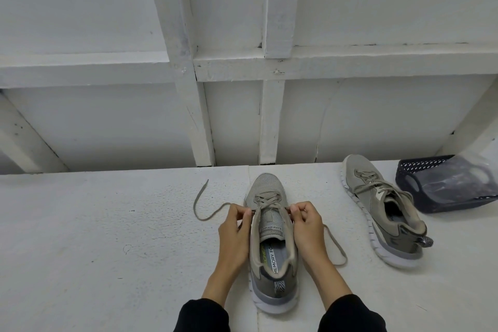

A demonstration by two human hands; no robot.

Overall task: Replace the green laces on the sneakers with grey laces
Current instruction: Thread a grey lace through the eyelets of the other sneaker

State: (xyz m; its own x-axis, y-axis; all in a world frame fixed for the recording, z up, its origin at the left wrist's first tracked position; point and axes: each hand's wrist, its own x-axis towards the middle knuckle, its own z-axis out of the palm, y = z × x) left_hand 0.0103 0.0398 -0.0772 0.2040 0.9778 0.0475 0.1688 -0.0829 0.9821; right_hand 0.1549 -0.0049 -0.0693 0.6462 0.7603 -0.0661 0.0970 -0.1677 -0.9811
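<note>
A grey-green sneaker [272, 256] stands upright on the white table, toe pointing away from me. My left hand [235, 232] pinches its lace at the left eyelets. My right hand [305, 226] pinches the lace at the right eyelets. One loose lace end [200, 203] trails out to the left and curls back. The other lace end [336, 248] loops on the table to the right. The second sneaker [385, 213] lies tilted on its side at the right, laced with a lace of the same dull colour.
A dark blue mesh basket [412, 183] holding a clear plastic bag [463, 178] sits at the far right, just beyond the second sneaker. A white wooden frame wall [204, 116] rises behind the table's back edge [107, 171].
</note>
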